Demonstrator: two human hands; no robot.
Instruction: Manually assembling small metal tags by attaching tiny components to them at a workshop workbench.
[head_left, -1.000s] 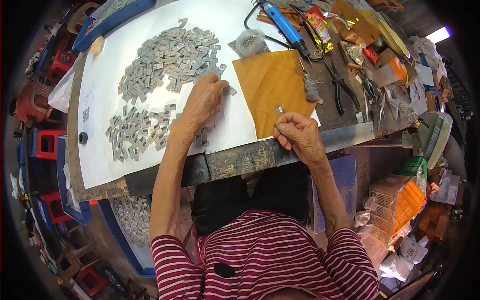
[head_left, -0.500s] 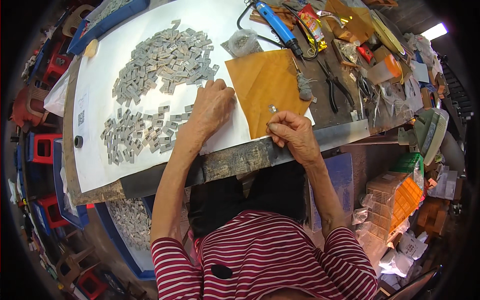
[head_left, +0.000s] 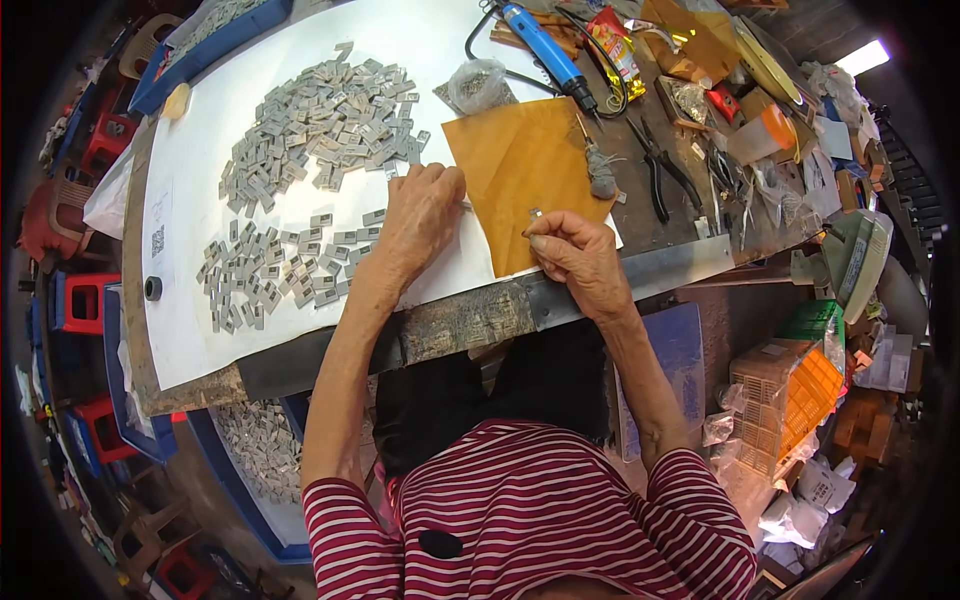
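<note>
My left hand point(head_left: 425, 212) rests on the white sheet point(head_left: 180, 345) with its fingers curled down; whatever they hold is hidden. Just beyond its fingertips is the near edge of a heap of small grey metal pieces point(head_left: 320, 120). A looser group of similar pieces point(head_left: 270, 265) lies to its left. Over the near part of a brown square sheet point(head_left: 525, 165), my right hand point(head_left: 582, 262) is closed in a pinch. A tiny dark tip shows at its fingers, too small to name. One small metal piece point(head_left: 536, 212) lies on the brown sheet right beside those fingers.
A blue electric screwdriver point(head_left: 545, 50), a bag of small parts point(head_left: 477, 88) and black-handled pliers point(head_left: 662, 172) lie at the back. Tools and scraps crowd the right side. A metal strip point(head_left: 680, 270) edges the bench. Below left stands a blue bin point(head_left: 225, 470) of metal pieces.
The view has shifted slightly. My right hand has come a little closer to the small piece on the brown sheet, its fingers still pinched. My left hand stays nearly in place.
</note>
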